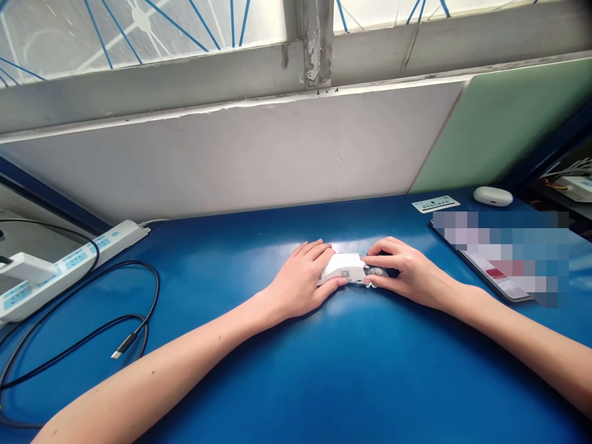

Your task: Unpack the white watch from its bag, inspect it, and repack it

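A small white packet with a printed square code lies on the blue tabletop in the middle of the view, partly wrapped in clear plastic. My left hand grips its left end, the thumb along the near edge and the fingers over the far side. At the other end, my right hand has its thumb and fingers curled around the crinkled clear plastic. Something small and greyish shows within that plastic, too unclear to name. My left hand hides the packet's left end.
A white power strip with a plugged-in white adapter lies at the left, near a looped black cable. To the right are a partly blurred tablet-like device, a printed card and a white earbud case. A wall panel borders the table's back.
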`<state>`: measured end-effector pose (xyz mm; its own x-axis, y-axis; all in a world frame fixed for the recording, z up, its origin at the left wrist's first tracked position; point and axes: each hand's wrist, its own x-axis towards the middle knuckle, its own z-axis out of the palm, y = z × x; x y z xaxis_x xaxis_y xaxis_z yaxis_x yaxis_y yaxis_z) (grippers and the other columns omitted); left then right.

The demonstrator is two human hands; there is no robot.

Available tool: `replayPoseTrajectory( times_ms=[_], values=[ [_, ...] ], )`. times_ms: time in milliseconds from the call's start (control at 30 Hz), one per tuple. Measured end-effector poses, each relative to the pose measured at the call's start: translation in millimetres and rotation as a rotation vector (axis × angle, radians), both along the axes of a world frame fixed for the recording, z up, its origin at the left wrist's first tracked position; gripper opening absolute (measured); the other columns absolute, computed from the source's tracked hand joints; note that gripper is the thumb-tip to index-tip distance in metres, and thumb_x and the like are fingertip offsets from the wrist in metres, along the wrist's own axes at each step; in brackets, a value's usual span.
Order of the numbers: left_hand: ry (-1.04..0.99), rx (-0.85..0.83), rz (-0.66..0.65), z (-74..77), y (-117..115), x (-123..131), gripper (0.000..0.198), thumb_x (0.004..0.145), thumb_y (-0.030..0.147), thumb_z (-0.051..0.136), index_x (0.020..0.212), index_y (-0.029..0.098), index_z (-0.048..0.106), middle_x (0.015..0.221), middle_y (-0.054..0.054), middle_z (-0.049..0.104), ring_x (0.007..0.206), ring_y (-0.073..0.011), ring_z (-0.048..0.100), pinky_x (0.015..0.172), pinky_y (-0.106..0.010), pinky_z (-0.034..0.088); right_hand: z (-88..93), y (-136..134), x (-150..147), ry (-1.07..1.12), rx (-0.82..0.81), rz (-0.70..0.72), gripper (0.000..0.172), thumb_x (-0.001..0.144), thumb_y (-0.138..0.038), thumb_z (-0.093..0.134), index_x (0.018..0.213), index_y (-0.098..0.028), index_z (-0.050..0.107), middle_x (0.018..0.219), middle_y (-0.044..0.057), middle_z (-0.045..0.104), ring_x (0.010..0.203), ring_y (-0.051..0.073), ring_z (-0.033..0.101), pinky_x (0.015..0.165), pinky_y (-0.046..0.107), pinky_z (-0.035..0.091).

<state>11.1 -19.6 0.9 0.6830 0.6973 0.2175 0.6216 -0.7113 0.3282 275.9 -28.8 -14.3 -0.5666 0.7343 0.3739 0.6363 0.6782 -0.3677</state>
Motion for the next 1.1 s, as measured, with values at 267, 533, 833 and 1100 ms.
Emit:
replayPoseTrajectory(
  times_ms=[267,533,833,1100],
  values=[
    [0.026,0.012,0.007,0.9,-0.9,1.9,0.044,0.098,0.052,0.051,0.123,0.017,0.054,0.137,-0.015,0.059,0.133,-0.0341,0.051,0.114,-0.051,0.037,1.5,-1.3,-2.7,0.047,0.01,0.0,0.019,0.091,-0.034,0.064,0.105,-0.023,0.074,0.096,0.01,0.07,0.092,0.026,0.065,0.077,0.041,0.056],
    [0.031,0.027,-0.01,-0.8,0.4,2.9,0.047,0.095,0.053,0.052,0.122,0.014,0.054,0.135,-0.017,0.06,0.131,-0.0356,0.051,0.113,-0.053,0.037,-1.9,-4.5,-8.4,0.005,0.036,0.006,0.011,0.094,-0.025,0.058,0.098,-0.02,0.067,0.096,0.011,0.066,0.095,0.027,0.063,0.078,0.042,0.056],
    [0.027,0.025,-0.001,-1.5,0.4,2.6,0.048,0.095,0.054,0.052,0.124,0.016,0.053,0.136,-0.017,0.059,0.132,-0.0355,0.051,0.113,-0.053,0.038,0.9,-6.0,-11.0,-0.058,0.122,-0.025,0.014,0.096,-0.023,0.052,0.101,-0.02,0.065,0.097,0.013,0.067,0.092,0.028,0.065,0.077,0.043,0.056],
    [0.019,0.048,-0.007,-3.3,0.3,2.2,0.051,0.095,0.055,0.053,0.124,0.013,0.053,0.136,-0.018,0.059,0.132,-0.0355,0.05,0.113,-0.052,0.037,0.2,-4.2,-5.1,-0.121,0.124,-0.026,0.017,0.098,-0.027,0.052,0.107,-0.017,0.063,0.099,0.013,0.067,0.091,0.028,0.064,0.078,0.043,0.055]
  ],
)
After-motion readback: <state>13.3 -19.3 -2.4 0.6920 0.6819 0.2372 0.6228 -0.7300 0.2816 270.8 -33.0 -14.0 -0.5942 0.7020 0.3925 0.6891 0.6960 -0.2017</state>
